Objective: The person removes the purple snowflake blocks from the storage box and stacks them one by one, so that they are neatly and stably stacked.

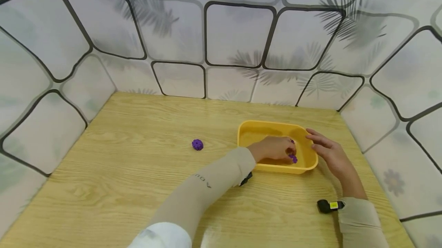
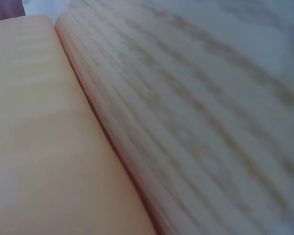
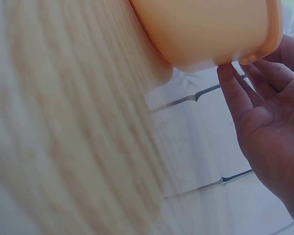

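Note:
A yellow plastic basin [image 1: 248,133] stands on the table's right half. My left hand [image 1: 274,148] reaches over its near side, fingers bent down inside and pinching a small purple flower-shaped piece [image 1: 293,158] at their tips. Another bit of purple [image 1: 292,141] shows by the knuckles, mostly hidden by the hand. My right hand [image 1: 331,156] touches the basin's right end from outside, its fingers fairly straight along the rim. In the right wrist view, fingertips of the right hand [image 3: 274,112] meet the basin wall [image 3: 210,29]. The left wrist view shows only the outer wall [image 2: 54,132].
A round purple piece made of notched discs [image 1: 197,144] lies on the wood-grain table [image 1: 121,171], left of the basin. Patterned wall covering [image 1: 238,35] rises behind and on both sides. A black wrist camera [image 1: 324,206] sits by the right cuff.

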A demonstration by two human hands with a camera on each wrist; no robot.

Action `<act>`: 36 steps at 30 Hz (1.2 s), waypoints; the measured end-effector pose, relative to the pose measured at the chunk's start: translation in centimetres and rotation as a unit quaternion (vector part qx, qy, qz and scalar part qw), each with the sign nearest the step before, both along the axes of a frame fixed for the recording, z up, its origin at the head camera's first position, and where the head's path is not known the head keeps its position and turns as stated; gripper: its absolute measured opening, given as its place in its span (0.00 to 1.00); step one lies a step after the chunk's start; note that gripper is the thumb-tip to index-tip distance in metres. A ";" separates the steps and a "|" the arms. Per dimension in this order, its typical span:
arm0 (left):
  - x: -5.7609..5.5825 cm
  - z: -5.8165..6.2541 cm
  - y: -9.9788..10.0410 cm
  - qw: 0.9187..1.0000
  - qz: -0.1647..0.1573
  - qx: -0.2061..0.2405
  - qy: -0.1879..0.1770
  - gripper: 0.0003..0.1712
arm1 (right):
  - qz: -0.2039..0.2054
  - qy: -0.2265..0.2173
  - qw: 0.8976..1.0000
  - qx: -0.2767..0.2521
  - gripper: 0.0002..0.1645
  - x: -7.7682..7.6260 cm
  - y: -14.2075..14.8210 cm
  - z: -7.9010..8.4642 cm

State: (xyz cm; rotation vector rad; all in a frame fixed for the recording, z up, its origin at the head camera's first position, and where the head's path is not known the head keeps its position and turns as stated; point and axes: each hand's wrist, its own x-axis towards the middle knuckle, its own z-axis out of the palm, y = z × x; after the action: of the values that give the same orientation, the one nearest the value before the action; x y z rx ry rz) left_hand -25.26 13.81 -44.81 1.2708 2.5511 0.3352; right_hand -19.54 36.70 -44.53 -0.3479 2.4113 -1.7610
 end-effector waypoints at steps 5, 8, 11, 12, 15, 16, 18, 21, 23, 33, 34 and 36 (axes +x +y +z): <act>-0.1 0.0 -0.3 1.000 0.010 0.006 -0.011 0.15 | 0.006 -0.002 1.000 -0.012 0.28 0.0 -0.1 0.0; -0.2 0.0 -0.3 0.999 0.020 0.016 -0.022 0.16 | 0.007 -0.002 1.000 -0.010 0.29 0.0 -0.1 0.0; -0.4 -0.1 -0.4 0.999 0.030 0.029 -0.032 0.16 | 0.006 0.002 1.000 -0.005 0.28 0.0 -0.2 0.1; -0.5 -0.1 -0.5 0.998 0.031 0.036 -0.034 0.16 | 0.006 0.004 1.000 -0.003 0.28 -0.1 -0.2 0.1; -0.8 -0.2 -0.7 0.996 0.042 0.059 -0.057 0.17 | 0.005 0.009 1.000 -0.008 0.27 -0.1 -0.2 0.1; -0.9 -0.1 -0.9 0.994 0.044 0.072 -0.069 0.18 | 0.005 0.010 1.000 -0.009 0.27 -0.2 -0.2 0.1; -1.2 0.1 -1.2 0.990 0.051 0.094 -0.091 0.20 | 0.003 0.011 1.000 -0.008 0.27 -0.3 -0.3 0.1; -1.6 0.6 -1.6 0.986 0.052 0.118 -0.108 0.21 | 0.000 0.013 1.000 -0.002 0.27 -0.4 -0.5 0.2; -1.8 0.8 -1.8 0.985 0.046 0.133 -0.103 0.19 | -0.003 0.012 1.000 0.006 0.27 -0.4 -0.6 0.3; -1.4 3.2 -4.8 0.975 0.050 0.187 -0.110 0.16 | -0.020 -0.010 0.999 0.048 0.31 -0.1 -0.5 0.4; -1.3 3.4 -5.3 0.976 0.053 0.186 -0.101 0.17 | -0.020 -0.011 0.999 0.046 0.31 -0.1 -0.5 0.3; -1.4 3.9 -6.2 0.977 0.061 0.186 -0.083 0.19 | -0.020 -0.011 0.999 0.041 0.31 0.0 -0.4 0.3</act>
State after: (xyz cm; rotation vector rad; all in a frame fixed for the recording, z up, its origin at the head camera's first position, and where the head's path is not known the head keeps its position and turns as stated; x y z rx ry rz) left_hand -26.62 7.60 -40.91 1.1427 2.5012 0.9415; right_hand -19.57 36.28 -44.22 -0.2706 2.4832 -1.6671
